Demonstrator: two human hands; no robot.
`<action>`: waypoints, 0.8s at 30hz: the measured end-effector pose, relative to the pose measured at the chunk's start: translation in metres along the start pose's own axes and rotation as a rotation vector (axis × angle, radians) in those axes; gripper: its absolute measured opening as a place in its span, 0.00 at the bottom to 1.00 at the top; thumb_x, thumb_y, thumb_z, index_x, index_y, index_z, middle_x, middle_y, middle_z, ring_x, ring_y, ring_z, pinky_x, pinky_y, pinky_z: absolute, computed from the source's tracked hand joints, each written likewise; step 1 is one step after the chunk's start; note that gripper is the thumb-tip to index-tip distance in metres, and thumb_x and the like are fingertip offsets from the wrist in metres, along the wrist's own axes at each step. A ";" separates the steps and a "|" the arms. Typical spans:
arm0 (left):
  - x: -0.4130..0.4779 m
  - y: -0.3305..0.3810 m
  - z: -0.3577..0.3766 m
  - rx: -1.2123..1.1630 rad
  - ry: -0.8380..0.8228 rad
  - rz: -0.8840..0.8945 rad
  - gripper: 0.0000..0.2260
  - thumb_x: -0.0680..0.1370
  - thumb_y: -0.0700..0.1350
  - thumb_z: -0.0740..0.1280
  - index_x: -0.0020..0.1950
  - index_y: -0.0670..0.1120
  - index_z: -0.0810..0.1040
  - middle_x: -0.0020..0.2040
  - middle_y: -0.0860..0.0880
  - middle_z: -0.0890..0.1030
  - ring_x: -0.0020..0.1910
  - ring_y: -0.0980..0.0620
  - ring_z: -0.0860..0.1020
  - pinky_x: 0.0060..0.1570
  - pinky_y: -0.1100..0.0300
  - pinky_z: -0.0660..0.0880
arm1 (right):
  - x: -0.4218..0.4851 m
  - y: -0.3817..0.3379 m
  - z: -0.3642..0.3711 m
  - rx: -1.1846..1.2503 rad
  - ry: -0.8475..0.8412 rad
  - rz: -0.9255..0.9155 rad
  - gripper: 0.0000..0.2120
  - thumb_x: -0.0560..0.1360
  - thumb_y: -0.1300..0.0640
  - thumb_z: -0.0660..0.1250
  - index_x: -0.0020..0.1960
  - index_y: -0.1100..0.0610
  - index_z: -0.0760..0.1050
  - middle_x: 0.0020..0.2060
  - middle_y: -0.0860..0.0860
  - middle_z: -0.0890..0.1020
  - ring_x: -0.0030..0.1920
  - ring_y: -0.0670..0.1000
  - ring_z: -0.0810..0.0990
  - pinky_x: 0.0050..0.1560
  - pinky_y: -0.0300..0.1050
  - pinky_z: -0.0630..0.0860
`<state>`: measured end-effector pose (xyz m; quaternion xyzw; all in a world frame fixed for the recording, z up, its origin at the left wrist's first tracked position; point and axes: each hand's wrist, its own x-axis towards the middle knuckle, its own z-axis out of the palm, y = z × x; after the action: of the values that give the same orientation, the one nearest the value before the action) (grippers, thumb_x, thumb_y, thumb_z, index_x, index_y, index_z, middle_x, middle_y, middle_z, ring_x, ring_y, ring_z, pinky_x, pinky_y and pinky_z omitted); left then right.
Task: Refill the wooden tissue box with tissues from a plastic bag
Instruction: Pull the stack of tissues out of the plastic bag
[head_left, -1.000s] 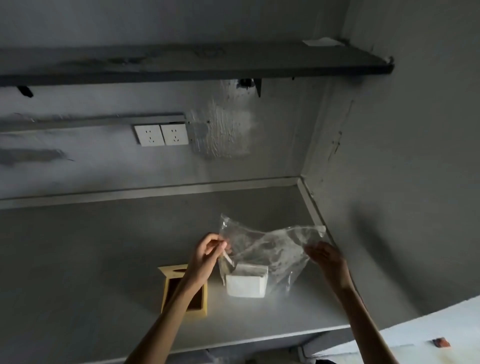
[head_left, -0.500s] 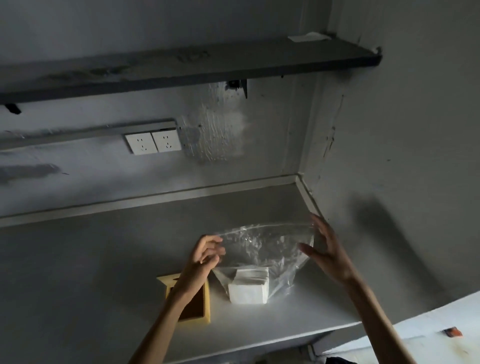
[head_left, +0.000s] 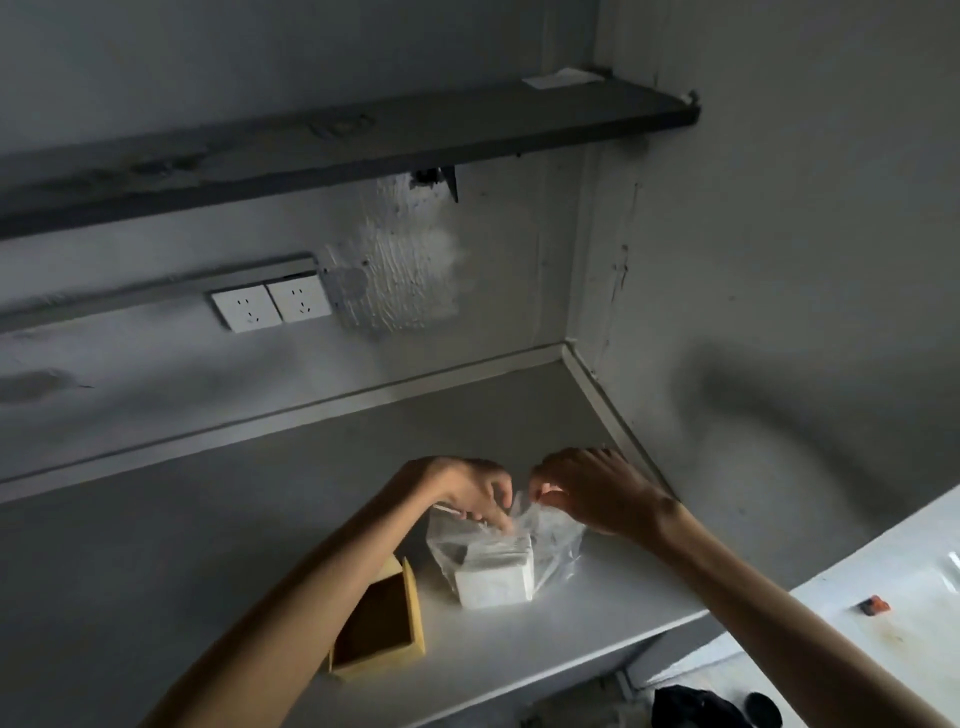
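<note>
Pinching the mouth of the clear plastic bag (head_left: 553, 543) with both hands, I am at the opening step of the refill. My left hand (head_left: 467, 491) and right hand (head_left: 589, 493) sit close together in the lower centre of the frame, at the top of the bag. The fingers of each hand are curled onto the crumpled film there, one hand on each lip.

The bag stands on the grey counter (head_left: 597, 618). The white tissue stack (head_left: 496, 579) rests at the bottom of the bag, wrapped in the film. Just left of the bag, partly under my left forearm, lies the wooden tissue box (head_left: 382, 621). Its open side faces up, its hollow is dark, and I cannot make out any tissues in it. Box and bag look near each other but apart.

I judge the task barely begun, since nothing has gone into the box. The next move calls for pulling the two lips apart wide enough for a hand. Then one hand should hold the film while the other reaches down and takes the whole stack squarely, so the sheets come out together. The film looks thin and clingy, so it may lift with the stack.
</note>
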<state>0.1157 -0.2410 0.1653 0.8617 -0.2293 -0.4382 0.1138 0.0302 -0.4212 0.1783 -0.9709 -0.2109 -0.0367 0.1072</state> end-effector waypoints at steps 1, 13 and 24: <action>0.001 0.008 0.000 0.077 0.030 0.036 0.11 0.77 0.47 0.68 0.58 0.46 0.75 0.55 0.47 0.78 0.51 0.51 0.77 0.51 0.57 0.76 | -0.005 -0.002 -0.002 0.007 -0.001 -0.018 0.09 0.77 0.50 0.65 0.56 0.45 0.81 0.56 0.45 0.83 0.59 0.48 0.80 0.58 0.41 0.71; -0.005 0.004 0.010 0.142 0.287 0.029 0.06 0.81 0.42 0.57 0.53 0.45 0.73 0.47 0.44 0.79 0.38 0.48 0.79 0.40 0.53 0.80 | -0.058 -0.016 -0.016 0.022 -0.238 -0.007 0.14 0.78 0.46 0.63 0.60 0.47 0.78 0.59 0.45 0.82 0.61 0.47 0.78 0.66 0.48 0.71; -0.020 0.003 0.018 -0.015 0.557 0.083 0.10 0.71 0.35 0.58 0.44 0.45 0.77 0.43 0.46 0.81 0.41 0.46 0.79 0.39 0.52 0.76 | -0.015 -0.052 -0.038 0.279 -0.795 0.096 0.21 0.81 0.41 0.54 0.61 0.51 0.78 0.58 0.49 0.83 0.55 0.48 0.81 0.59 0.43 0.74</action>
<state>0.0901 -0.2341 0.1696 0.9380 -0.2209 -0.1810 0.1965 -0.0062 -0.3895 0.2232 -0.8945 -0.1934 0.3745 0.1494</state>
